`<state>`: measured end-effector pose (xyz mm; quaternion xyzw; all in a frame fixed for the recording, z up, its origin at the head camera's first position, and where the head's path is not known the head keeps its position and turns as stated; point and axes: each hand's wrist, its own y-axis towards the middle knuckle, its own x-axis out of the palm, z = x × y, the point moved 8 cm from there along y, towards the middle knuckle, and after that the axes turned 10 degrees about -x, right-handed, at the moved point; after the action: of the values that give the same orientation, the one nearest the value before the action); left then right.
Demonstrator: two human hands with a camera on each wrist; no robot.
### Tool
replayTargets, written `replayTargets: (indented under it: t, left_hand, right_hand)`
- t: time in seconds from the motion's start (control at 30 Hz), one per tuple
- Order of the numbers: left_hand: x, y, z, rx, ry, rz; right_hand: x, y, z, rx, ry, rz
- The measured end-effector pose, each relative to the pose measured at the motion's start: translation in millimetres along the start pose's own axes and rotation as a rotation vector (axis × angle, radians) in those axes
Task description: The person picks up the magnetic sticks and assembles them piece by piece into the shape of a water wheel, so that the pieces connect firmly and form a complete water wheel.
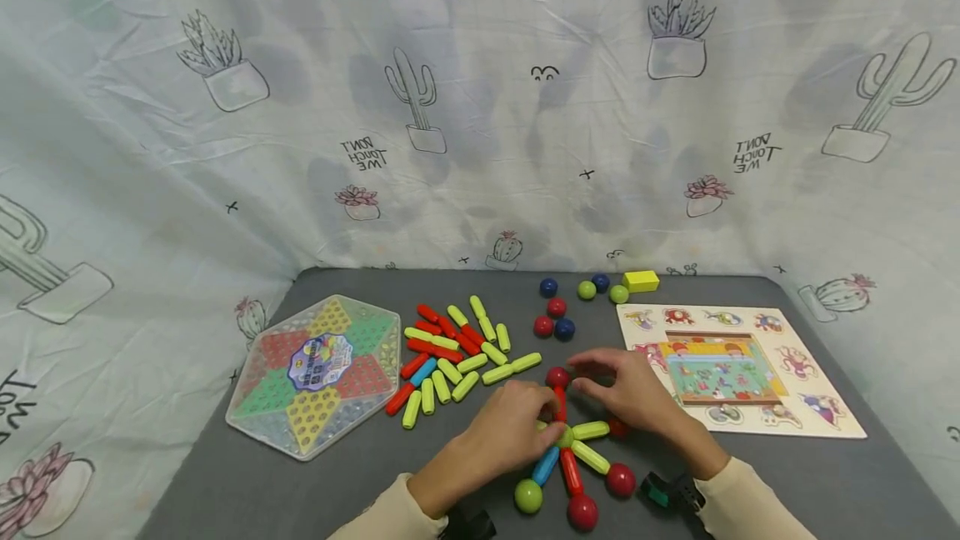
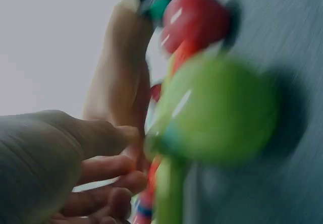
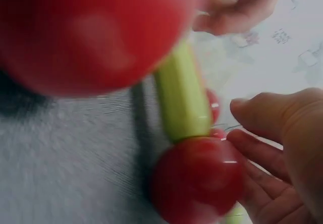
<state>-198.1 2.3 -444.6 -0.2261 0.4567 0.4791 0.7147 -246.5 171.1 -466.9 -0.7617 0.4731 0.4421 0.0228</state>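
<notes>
A star of plastic sticks (image 1: pixel 573 472) and balls lies on the table, its sticks spreading from a green hub ball (image 1: pixel 566 437). My left hand (image 1: pixel 510 427) grips the star beside the hub, fingers curled and thumb against it; the hand covers part of a yellow-green stick there. A green ball (image 2: pixel 217 108) on a blue stick fills the near part of the left wrist view. My right hand (image 1: pixel 630 390) has its thumb and fingers apart, the fingertips right at a red end ball (image 3: pixel 199 181). Another red ball (image 1: pixel 557 377) tops the far red stick, between the hands.
Loose yellow-green, red and blue sticks (image 1: pixel 450 369) lie left of the star. Several loose balls (image 1: pixel 557 307) and a yellow block (image 1: pixel 641 281) are at the back. A hexagonal game board (image 1: pixel 255 407) stands left; a picture puzzle board (image 1: pixel 817 423) lies right. A patterned curtain (image 1: pixel 480 107) hangs behind.
</notes>
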Motion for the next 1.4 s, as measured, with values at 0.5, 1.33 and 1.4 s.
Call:
replayTargets:
  t: [0.5, 1.33, 1.4]
  left_hand:
    - [-39.5, 10.6, -107.1, 0.078, -0.968, -0.061]
    - [-4.4, 36.4, -81.2, -0.198, -0.584, 0.213]
    - [-3.3, 37.9, -81.9, -0.185, -0.443, 0.252]
  right_hand:
    - [22.2, -30.1, -67.3, -0.297, -0.077, -0.11]
    - [31.4, -31.9, -64.9, -0.243, -0.093, -0.142]
    - [31.4, -31.9, -64.7, -0.24, -0.098, -0.142]
